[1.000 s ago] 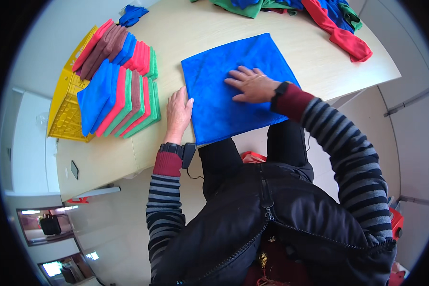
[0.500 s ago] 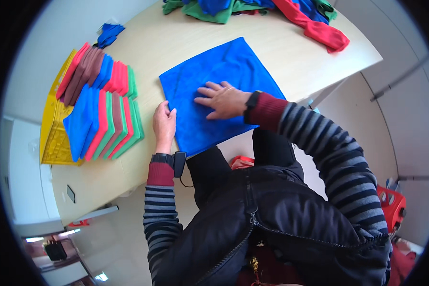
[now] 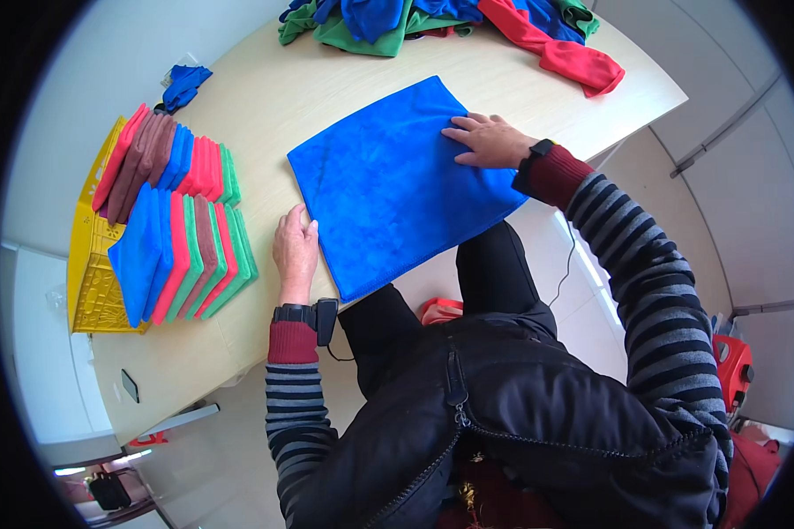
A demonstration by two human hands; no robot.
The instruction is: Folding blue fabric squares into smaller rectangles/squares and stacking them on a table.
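A blue cloth (image 3: 388,185) lies spread flat on the table, its near edge hanging over my knees. My right hand (image 3: 492,141) rests on its far right edge, fingers spread and holding nothing. Beside the cloth's left edge is my left hand (image 3: 295,253), fingers loosely bent and thumb apart; its thumb tip is close to the edge, and no cloth shows gripped in it.
Folded cloths (image 3: 205,256) in blue, red, green and brown stand in rows at the left, by a yellow plastic basket (image 3: 106,295). Loose cloths (image 3: 362,28) are heaped at the far edge. A dark flat device (image 3: 130,385) lies near the table's left end.
My right hand has slid from the middle of the blue cloth to its right edge. My left hand stays by the left edge. The view has shifted slightly.
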